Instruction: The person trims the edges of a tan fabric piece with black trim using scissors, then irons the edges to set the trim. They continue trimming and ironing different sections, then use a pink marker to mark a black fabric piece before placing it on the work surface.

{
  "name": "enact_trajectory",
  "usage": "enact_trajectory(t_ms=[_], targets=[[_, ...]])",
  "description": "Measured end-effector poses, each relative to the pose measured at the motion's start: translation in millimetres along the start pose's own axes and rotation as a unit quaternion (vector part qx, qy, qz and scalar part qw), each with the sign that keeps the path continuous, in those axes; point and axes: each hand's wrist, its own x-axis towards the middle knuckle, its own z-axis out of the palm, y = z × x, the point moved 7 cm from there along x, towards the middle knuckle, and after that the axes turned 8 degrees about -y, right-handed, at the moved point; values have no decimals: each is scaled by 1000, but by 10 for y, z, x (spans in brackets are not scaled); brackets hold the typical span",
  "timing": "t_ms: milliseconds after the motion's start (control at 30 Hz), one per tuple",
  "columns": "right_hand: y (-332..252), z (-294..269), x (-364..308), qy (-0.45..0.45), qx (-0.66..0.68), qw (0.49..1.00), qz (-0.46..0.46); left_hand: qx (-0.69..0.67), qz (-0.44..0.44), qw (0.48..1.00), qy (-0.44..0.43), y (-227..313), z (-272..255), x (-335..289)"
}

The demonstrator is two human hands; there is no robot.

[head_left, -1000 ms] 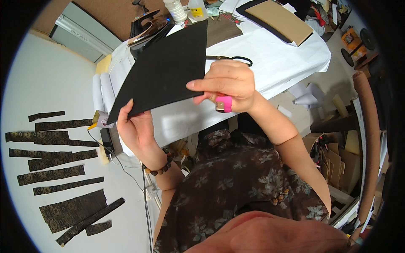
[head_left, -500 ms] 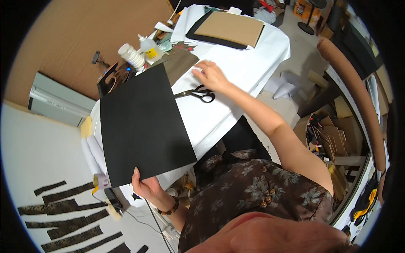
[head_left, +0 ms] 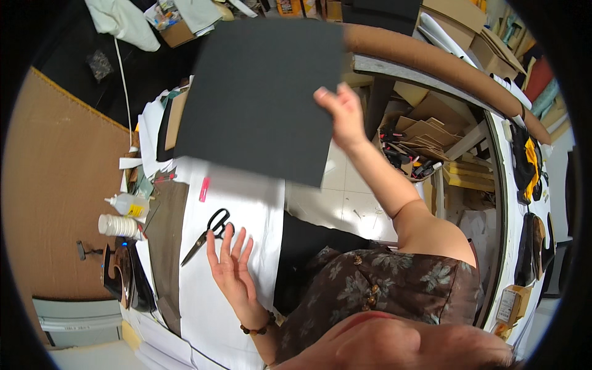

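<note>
A large black rectangular sheet (head_left: 262,102), stiff like board, is raised over the far end of the white-covered table (head_left: 203,311). My right hand (head_left: 346,117) grips it by the right edge, thumb on the face toward me, other fingers largely hidden or blurred. Lower down, my left hand (head_left: 234,274) is empty, its fingers spread and palm up. Just beyond those fingertips lie black-handled scissors (head_left: 209,234), their blades pointing to the lower left. A small pink strip (head_left: 204,189) rests on the white cover between the scissors and the sheet.
Along the table's left side stand a clear squeeze bottle (head_left: 131,205), a stack of white cups or rolls (head_left: 118,226) and a dark brown holder (head_left: 117,274). A box of cardboard pieces (head_left: 425,139) sits right, beneath a rack carrying a long brown roll (head_left: 425,52).
The black sheet has gone from my left hand to my right and moved up and to the right. My left hand has let go and opened. My view has turned rightward.
</note>
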Motion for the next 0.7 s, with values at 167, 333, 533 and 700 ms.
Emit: enact_trajectory(t_ms=[167,333,533,700], targets=[[-640,-1597,881,293,-200,902,-248,-13,-61,998,17,-249,-285,-116],[-1005,-3505,1841,546,-295,772,-138,-23,-66,997,-11,-280,-372,-102],[-417,-2795,1924,507,-63,857,-63,0,-88,994,68,-125,-356,-69],[1061,-342,1683,-8,-312,946,84,-31,-133,989,56,-289,-452,-15]])
